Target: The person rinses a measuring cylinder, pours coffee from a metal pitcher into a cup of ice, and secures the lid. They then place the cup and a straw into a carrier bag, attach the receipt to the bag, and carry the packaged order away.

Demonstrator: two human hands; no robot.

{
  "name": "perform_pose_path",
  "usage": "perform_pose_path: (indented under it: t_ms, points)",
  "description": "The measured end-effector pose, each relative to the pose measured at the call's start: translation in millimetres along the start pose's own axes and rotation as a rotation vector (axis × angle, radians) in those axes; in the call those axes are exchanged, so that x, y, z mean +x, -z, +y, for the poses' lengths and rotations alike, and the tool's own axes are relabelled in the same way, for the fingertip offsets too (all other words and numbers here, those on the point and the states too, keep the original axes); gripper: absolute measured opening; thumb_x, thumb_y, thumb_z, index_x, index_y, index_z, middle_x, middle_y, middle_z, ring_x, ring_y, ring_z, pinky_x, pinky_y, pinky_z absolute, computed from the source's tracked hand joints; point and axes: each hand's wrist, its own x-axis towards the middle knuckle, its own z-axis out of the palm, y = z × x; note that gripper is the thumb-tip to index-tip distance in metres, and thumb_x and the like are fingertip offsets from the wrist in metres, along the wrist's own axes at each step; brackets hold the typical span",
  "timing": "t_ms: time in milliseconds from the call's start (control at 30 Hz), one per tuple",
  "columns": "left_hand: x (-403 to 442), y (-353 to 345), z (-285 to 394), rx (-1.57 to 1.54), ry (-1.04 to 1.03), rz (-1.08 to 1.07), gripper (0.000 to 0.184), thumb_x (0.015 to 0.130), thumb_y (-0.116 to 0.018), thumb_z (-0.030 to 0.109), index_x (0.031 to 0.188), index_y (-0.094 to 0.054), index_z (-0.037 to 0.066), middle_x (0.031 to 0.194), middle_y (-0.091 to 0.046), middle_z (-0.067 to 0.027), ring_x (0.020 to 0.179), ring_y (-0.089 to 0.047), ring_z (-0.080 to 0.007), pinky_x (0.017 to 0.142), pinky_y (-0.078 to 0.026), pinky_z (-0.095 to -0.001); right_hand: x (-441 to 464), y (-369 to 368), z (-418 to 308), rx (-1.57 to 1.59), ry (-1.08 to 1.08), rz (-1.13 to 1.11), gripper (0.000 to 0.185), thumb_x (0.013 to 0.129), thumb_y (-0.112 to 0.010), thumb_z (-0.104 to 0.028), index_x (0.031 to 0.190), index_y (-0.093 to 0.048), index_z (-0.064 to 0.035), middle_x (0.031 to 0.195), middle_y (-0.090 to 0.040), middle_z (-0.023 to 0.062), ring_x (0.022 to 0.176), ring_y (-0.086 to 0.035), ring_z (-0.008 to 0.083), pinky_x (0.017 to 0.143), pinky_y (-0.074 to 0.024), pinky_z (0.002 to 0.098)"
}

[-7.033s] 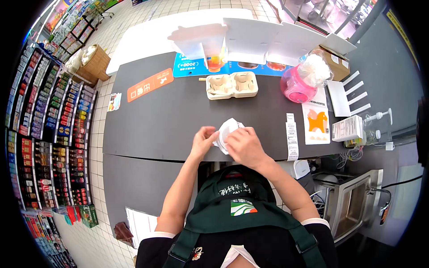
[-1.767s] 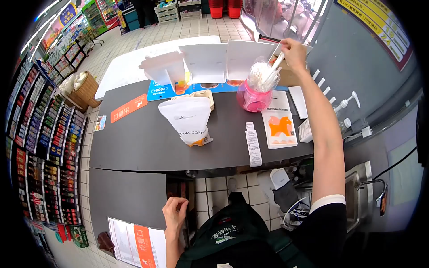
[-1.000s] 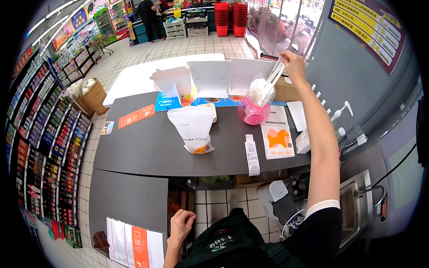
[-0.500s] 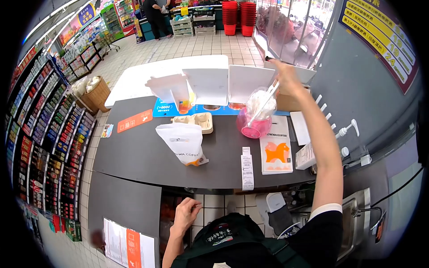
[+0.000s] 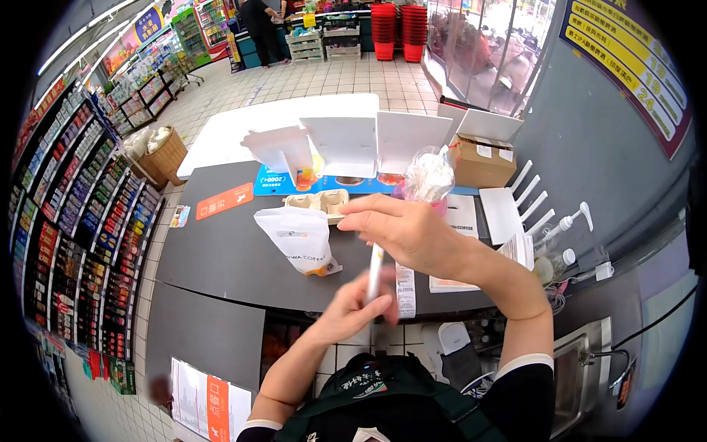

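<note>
you stand at a dark counter (image 5: 221, 254), your left hand (image 5: 350, 307) closed around the lower part of a slim white straw (image 5: 375, 267) held steeply at the counter's near edge, while your right hand (image 5: 414, 230) arches over its upper end, fingers extended; whether that hand grips the straw cannot be told. to the straw's left, a white bag (image 5: 296, 239) stands on the counter in front of a molded cup carrier (image 5: 324, 200). beyond your right hand, a partly hidden pink container (image 5: 440, 208) holds a plastic-wrapped white bundle (image 5: 429, 177), near a cardboard box (image 5: 480, 163).
</note>
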Motion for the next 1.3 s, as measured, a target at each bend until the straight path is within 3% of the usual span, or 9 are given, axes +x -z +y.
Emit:
perform_pose_path:
  t_ms: [33,167,300,633,833,900,1033,1233,1300]
  points:
    - [-3,3,-11,-0.002,0.186,-0.045,0.025,0.098,-0.043,0.019,0.108,-0.055,-0.001,0.062,-0.053,-0.0010,0.056,-0.050,-0.0084,0.054,-0.040,-0.0213,-2,1,8,0.047,-0.102,0.027,0.026,0.074,-0.066,0.000,0.100,-0.065,-0.0045,0.105,-0.064,0.0102,0.089,-0.065,0.0200,0.068,-0.0534,0.0282]
    - [-25,6,-53,-0.094,0.204,0.318,0.026,0.099,-0.041,0.023,0.097,-0.057,0.002,0.055,-0.038,0.0045,0.048,-0.035,-0.0033,0.045,-0.029,-0.0189,-42,20,118,-0.374,-0.642,0.188,0.028,0.083,-0.062,-0.014,0.106,-0.060,0.0009,0.108,-0.062,0.0159,0.092,-0.061,0.0274,0.078,-0.0480,0.0360]
    - [-56,23,-77,-0.104,0.175,0.564,0.025,0.099,-0.043,0.021,0.091,-0.056,0.001,0.054,-0.040,0.0034,0.046,-0.034,-0.0044,0.045,-0.031,-0.0197,-125,-21,193,-0.708,-0.460,0.015,0.043,0.089,-0.055,-0.029,0.118,-0.053,0.0032,0.120,-0.054,0.0224,0.116,-0.047,0.0365,0.100,-0.0359,0.0419]
    - [-108,46,-106,0.123,0.168,0.917,0.026,0.097,-0.046,0.023,0.090,-0.059,0.002,0.056,-0.043,0.0045,0.046,-0.036,-0.0024,0.044,-0.029,-0.0182,-133,-32,183,-0.439,-0.648,-0.211,0.065,0.089,-0.049,-0.045,0.134,-0.038,0.0011,0.137,-0.038,0.0253,0.131,-0.030,0.0399,0.109,-0.0225,0.0455]
    - [-99,36,-117,0.172,0.130,0.727,0.022,0.096,-0.047,0.020,0.095,-0.061,0.003,0.061,-0.042,0.0068,0.056,-0.037,-0.0019,0.050,-0.030,-0.0183,-97,-47,90,-0.325,-0.566,0.126,0.047,0.074,-0.068,-0.010,0.117,-0.053,-0.0014,0.101,-0.056,0.0134,0.093,-0.056,0.0261,0.083,-0.0451,0.0365]
    - [-90,26,-115,0.059,0.173,0.603,0.023,0.097,-0.045,0.021,0.096,-0.061,0.005,0.063,-0.044,0.0064,0.056,-0.039,-0.0035,0.051,-0.034,-0.0203,-96,-72,34,0.479,-0.776,-0.305,0.038,0.076,-0.066,-0.009,0.112,-0.056,-0.0014,0.086,-0.057,0.0049,0.074,-0.057,0.0135,0.066,-0.0462,0.0276]
    - [-88,21,-140,0.117,0.196,0.408,0.023,0.097,-0.045,0.022,0.095,-0.060,0.004,0.061,-0.045,0.0033,0.056,-0.041,-0.0058,0.051,-0.034,-0.0235,-155,-164,-44,0.985,-1.101,-0.201,0.012,0.088,-0.057,-0.008,0.095,-0.062,0.0001,0.066,-0.052,-0.0021,0.059,-0.049,0.0040,0.052,-0.0388,0.0196]
    - [-190,62,-285,0.549,0.457,0.350,0.025,0.090,-0.050,0.027,0.089,-0.061,0.004,0.079,-0.064,-0.0180,0.079,-0.060,-0.0395,0.071,-0.047,-0.0466,-208,-188,-82,0.356,-1.355,0.520,0.025,0.094,-0.049,-0.015,0.075,-0.057,-0.0010,0.070,-0.053,0.0009,0.057,-0.044,0.0051,0.052,-0.0336,0.0208]
    - [-255,85,-352,0.729,0.578,0.456,0.020,0.083,-0.057,0.022,0.089,-0.063,0.004,0.088,-0.063,-0.0195,0.083,-0.060,-0.0391,0.076,-0.047,-0.0455,-224,-200,-103,0.218,-1.310,0.317,0.025,0.095,-0.048,-0.015,0.075,-0.054,-0.0007,0.068,-0.050,0.0007,0.058,-0.043,0.0069,0.053,-0.0332,0.0224]
